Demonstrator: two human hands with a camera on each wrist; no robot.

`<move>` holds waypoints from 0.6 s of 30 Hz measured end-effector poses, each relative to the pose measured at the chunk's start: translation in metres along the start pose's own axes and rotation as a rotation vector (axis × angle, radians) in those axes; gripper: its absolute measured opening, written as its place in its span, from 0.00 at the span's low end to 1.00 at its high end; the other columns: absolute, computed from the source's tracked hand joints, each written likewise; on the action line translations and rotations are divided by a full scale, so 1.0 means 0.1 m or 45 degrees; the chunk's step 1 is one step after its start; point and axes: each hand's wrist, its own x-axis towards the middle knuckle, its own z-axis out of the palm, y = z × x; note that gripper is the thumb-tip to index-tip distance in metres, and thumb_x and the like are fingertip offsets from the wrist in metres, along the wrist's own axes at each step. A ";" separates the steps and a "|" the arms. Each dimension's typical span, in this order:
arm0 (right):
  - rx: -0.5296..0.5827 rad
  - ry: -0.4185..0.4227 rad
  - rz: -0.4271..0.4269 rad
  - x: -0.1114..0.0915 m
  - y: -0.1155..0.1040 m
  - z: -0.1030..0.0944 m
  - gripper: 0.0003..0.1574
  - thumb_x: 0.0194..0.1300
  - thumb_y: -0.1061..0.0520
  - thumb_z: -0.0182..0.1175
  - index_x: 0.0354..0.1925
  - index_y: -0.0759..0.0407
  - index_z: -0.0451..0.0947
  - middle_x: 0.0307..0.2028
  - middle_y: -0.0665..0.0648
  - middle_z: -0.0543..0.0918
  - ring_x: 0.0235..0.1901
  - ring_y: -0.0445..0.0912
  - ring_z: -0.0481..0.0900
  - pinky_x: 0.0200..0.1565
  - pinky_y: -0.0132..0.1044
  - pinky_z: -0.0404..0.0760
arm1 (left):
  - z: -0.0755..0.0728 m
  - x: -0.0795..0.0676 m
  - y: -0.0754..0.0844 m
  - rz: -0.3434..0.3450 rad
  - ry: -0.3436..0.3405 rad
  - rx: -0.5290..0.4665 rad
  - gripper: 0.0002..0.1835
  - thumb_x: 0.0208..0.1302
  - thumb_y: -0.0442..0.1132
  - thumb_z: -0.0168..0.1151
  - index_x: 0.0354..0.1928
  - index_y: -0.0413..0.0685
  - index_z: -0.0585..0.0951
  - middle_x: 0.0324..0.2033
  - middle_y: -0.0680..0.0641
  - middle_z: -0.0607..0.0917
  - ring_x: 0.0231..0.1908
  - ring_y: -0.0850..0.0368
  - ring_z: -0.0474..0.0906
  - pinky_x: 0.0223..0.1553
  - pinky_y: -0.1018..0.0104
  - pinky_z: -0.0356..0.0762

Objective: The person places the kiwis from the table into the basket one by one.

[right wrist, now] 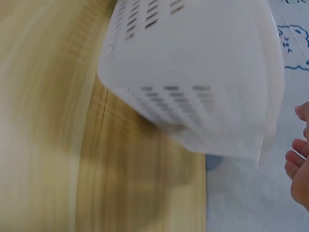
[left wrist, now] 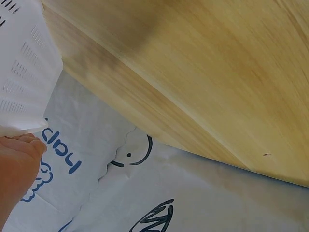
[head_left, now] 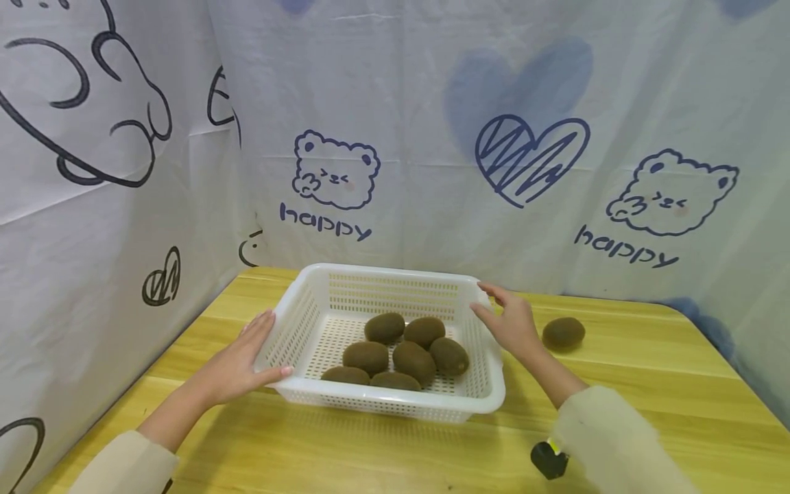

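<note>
A white plastic basket [head_left: 395, 396] with slotted walls stands on the table, holding several brown kiwifruit [head_left: 365, 357]. My left hand [head_left: 237, 363] is at its left side, fingers extended along the rim and thumb reaching over the front left corner. In the left wrist view, the fingers [left wrist: 30, 143] meet the basket's rim [left wrist: 29, 129]. At the back right corner is my right hand [head_left: 511, 322], thumb and forefinger spread. A gap shows between its loosely bent fingers [right wrist: 294, 157] and the basket wall [right wrist: 212, 63] in the right wrist view.
One more kiwifruit [head_left: 564, 334] lies on the wooden table [head_left: 666, 384], right of the basket. A small dark object [head_left: 548, 460] with a yellow bit is by the right sleeve [head_left: 607, 432]. A printed white cloth [head_left: 420, 226] hangs behind and left of the table.
</note>
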 end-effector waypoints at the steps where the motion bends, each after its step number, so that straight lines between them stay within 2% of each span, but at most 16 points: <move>1: -0.006 0.009 0.009 -0.01 0.02 -0.02 0.26 0.59 0.62 0.61 0.55 0.72 0.72 0.55 0.71 0.75 0.56 0.63 0.72 0.59 0.53 0.71 | 0.00 0.00 0.00 0.000 0.002 0.000 0.53 0.56 0.61 0.58 0.71 0.35 0.46 0.71 0.32 0.47 0.68 0.30 0.45 0.61 0.31 0.53; 9: -0.040 0.066 0.117 -0.13 0.20 -0.22 0.28 0.61 0.58 0.60 0.57 0.69 0.71 0.58 0.71 0.73 0.59 0.65 0.69 0.61 0.55 0.69 | -0.01 0.00 0.00 -0.004 -0.006 -0.008 0.53 0.56 0.61 0.58 0.71 0.35 0.46 0.71 0.32 0.47 0.69 0.30 0.45 0.61 0.30 0.53; 15: -0.057 0.116 0.217 -0.18 0.36 -0.29 0.31 0.61 0.55 0.61 0.59 0.68 0.69 0.60 0.69 0.71 0.61 0.65 0.67 0.62 0.54 0.67 | 0.00 0.00 0.01 -0.003 -0.007 -0.009 0.53 0.56 0.61 0.58 0.71 0.35 0.46 0.71 0.32 0.47 0.69 0.30 0.45 0.61 0.30 0.53; 17: -0.071 0.154 0.233 -0.20 0.42 -0.30 0.31 0.60 0.55 0.61 0.59 0.68 0.69 0.60 0.69 0.71 0.59 0.65 0.69 0.61 0.54 0.69 | -0.01 0.00 0.01 0.001 -0.003 -0.009 0.53 0.56 0.61 0.58 0.71 0.35 0.46 0.71 0.32 0.47 0.68 0.30 0.45 0.61 0.30 0.53; 18: -0.087 0.183 0.228 -0.21 0.44 -0.29 0.31 0.60 0.55 0.62 0.58 0.68 0.70 0.59 0.69 0.72 0.53 0.63 0.74 0.57 0.52 0.74 | -0.01 0.00 0.01 0.002 -0.001 -0.010 0.53 0.56 0.61 0.58 0.71 0.35 0.46 0.71 0.32 0.47 0.68 0.30 0.45 0.61 0.30 0.53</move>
